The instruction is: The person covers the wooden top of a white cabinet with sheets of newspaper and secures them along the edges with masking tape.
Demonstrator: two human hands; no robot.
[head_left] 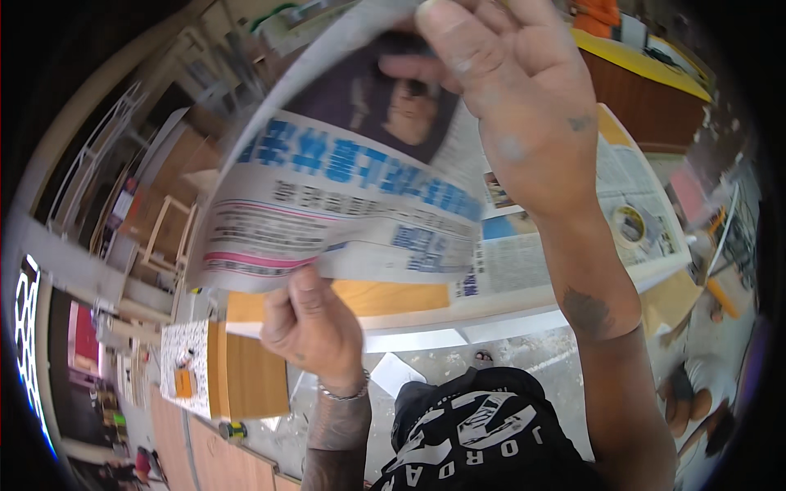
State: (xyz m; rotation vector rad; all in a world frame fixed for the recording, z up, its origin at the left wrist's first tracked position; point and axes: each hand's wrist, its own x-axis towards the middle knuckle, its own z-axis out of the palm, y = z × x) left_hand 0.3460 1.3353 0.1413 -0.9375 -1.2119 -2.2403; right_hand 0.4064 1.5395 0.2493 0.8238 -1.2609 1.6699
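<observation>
A printed newspaper sheet point(319, 221) hangs raised in front of me, with blue headlines, a pink stripe and a dark photo; it is slightly blurred. My left hand point(319, 327) pinches its lower edge between thumb and fingers. Higher up, my right hand point(524, 114) grips the sheet's upper right part, the thumb in front. Below the raised sheet, more newspaper point(524, 254) lies spread over a pale worktable point(659, 266). A roll of tape point(629, 225) rests on that paper, to the right of my right forearm.
An orange-brown board point(368, 299) shows along the table's near edge. At the left stand a wooden cabinet point(254, 368) and wooden frames point(168, 233). A yellow-topped counter point(647, 90) is at the far right. Another person point(700, 393) crouches at the right edge, beside scattered floor items.
</observation>
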